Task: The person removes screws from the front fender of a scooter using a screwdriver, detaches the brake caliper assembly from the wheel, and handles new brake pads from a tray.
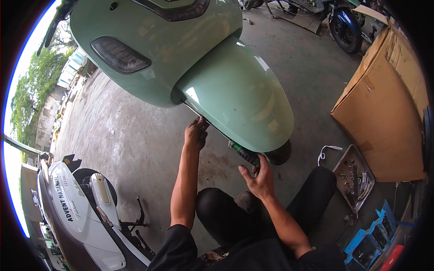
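A pale green scooter's front fender [237, 90] stands in front of me, its tyre [279, 153] showing dark beneath the near end. Along the fender's lower left edge runs a long screwdriver [244, 152] with a green and black handle and a thin shaft pointing up toward the body panel. My left hand [195, 134] pinches around the shaft close to the fender edge; its tip is hidden there. At the butt of the handle is my right hand [261, 179], fingers curled against it and thumb held out to the side. Part of that grip is hidden.
A metal tray [356, 176] of small fasteners and tools lies at right, beside a white cable [326, 151]. Behind it stands a large cardboard box [375, 104]. Blue holders [371, 241] sit lower right. A white scooter [83, 212] is parked at left; another blue-fendered vehicle [346, 29] stands far right.
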`<state>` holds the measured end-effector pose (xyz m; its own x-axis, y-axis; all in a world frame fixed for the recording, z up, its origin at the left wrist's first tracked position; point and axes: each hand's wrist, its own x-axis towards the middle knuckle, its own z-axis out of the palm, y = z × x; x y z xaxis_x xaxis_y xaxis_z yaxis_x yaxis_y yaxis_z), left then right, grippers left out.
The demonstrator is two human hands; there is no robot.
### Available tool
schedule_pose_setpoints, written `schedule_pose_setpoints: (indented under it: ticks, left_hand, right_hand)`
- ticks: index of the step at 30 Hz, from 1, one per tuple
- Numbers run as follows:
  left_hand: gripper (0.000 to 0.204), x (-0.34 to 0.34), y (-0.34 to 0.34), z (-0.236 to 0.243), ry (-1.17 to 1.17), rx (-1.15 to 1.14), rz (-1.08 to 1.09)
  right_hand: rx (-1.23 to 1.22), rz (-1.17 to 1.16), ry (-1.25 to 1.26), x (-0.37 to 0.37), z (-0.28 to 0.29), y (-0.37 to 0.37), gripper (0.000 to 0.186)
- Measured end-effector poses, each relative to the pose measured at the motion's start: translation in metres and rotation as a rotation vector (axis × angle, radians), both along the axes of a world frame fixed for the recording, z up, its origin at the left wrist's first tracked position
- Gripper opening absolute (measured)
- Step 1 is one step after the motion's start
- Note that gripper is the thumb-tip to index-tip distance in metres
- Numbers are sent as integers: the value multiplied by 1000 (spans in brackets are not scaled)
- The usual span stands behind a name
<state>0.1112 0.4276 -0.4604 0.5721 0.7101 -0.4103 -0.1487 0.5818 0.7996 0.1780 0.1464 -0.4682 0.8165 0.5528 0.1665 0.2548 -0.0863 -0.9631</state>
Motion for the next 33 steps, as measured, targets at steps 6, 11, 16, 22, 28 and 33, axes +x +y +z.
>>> schedule_pose_setpoints:
  ticks: [6, 11, 16, 22, 28, 33]
  left_hand:
    - [30, -2, -5, 0, 30, 10, 63]
    - [29, 2, -6, 2, 19, -17, 74]
    - [30, -3, -27, 9, 90, 16, -82]
    - [32, -5, -53, 18, 233, 115, -351]
    - [30, -5, -54, 15, 141, 70, -255]
    - [30, -5, -51, 15, 174, 116, -287]
  right_hand:
    - [-82, 213, 633, 14, -1, 0, 62]
    - [-20, 37, -138, 16, 6, -5, 62]
    - [-272, 177, 207, 19, 5, 2, 55]
    - [-45, 6, -343, 13, -3, 3, 71]
    - [-176, 106, 451, 13, 1, 7, 46]
    - [68, -15, -63, 12, 9, 2, 40]
